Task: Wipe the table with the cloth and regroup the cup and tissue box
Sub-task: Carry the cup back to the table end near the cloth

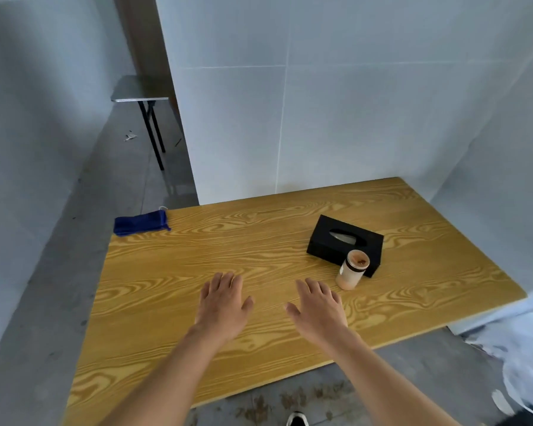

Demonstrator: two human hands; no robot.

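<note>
Both hands over wooden table (173,272), palms down, fingers spread, holding nothing: left hand (223,304), right hand (319,309). Blue cloth (140,222) at far-left corner, partly overhanging. Cup (352,269) touching black tissue box (345,244). Judgement: fetch cloth with left hand first, wipe bare area, then shift cup and box.

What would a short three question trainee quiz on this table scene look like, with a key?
1. True or false: the left hand holds the blue cloth.
2. The cup stands: A) right in front of the tissue box B) on the floor C) on the cloth.
3. Fill in: both hands are open, palms down, over the wooden ____.

Key: 1 false; 2 A; 3 table. The right hand is empty too.
</note>
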